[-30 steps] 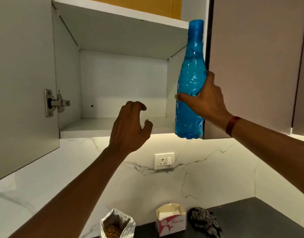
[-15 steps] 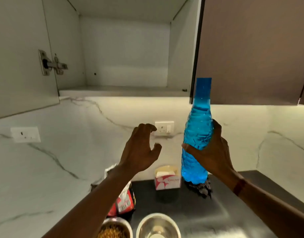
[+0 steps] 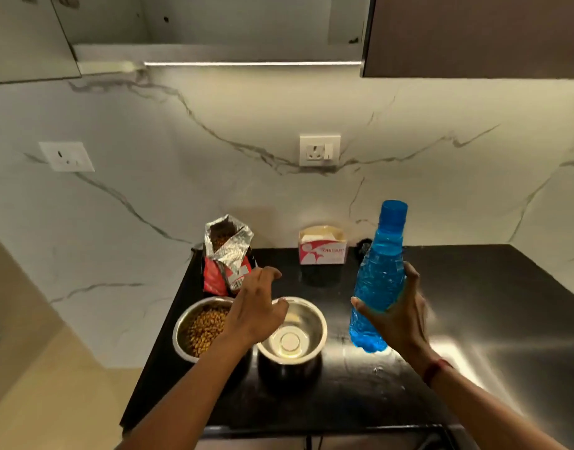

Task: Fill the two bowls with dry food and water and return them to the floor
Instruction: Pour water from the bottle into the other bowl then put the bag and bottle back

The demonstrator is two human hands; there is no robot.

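Two steel bowls stand side by side on the black counter (image 3: 360, 394). The left bowl (image 3: 195, 332) holds brown dry food. The right bowl (image 3: 298, 336) looks empty. My right hand (image 3: 402, 316) grips a capped blue water bottle (image 3: 378, 280) upright, just right of the empty bowl and above the counter. My left hand (image 3: 256, 306) hovers with curled fingers apart over the gap between the bowls, holding nothing. An open red and silver food bag (image 3: 227, 254) stands behind the left bowl.
A small white and red box (image 3: 323, 246) sits against the marble wall, with a dark cloth (image 3: 363, 248) beside it behind the bottle. An open wall cabinet (image 3: 214, 30) hangs overhead, its door (image 3: 26, 37) swung left. A wall socket (image 3: 319, 150) is above the box.
My right hand has brought the bottle down from the cabinet to counter height beside the empty bowl. My left hand has dropped to just above the bowls. My view has tilted downward.
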